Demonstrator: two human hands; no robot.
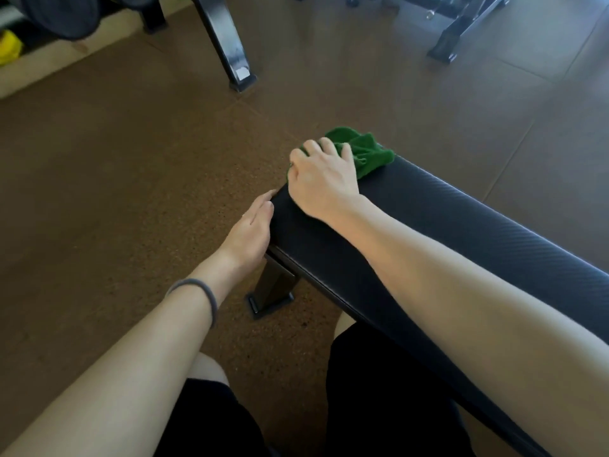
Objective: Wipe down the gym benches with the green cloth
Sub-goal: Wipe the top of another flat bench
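A black padded gym bench (445, 225) runs from the middle of the view to the lower right. A crumpled green cloth (365, 150) lies at the bench's far end corner. My right hand (321, 178) lies on top of the cloth with its fingers curled over it, pressing it to the pad. My left hand (252, 230) rests with straight fingers against the near side edge of the bench end, holding nothing.
The bench's black metal leg and foot (272, 293) stand on brown rubber flooring. A black equipment leg (230, 47) stands further off in the middle, another frame (461, 31) at the upper right. Weight plates and a yellow object (10, 47) sit at the upper left.
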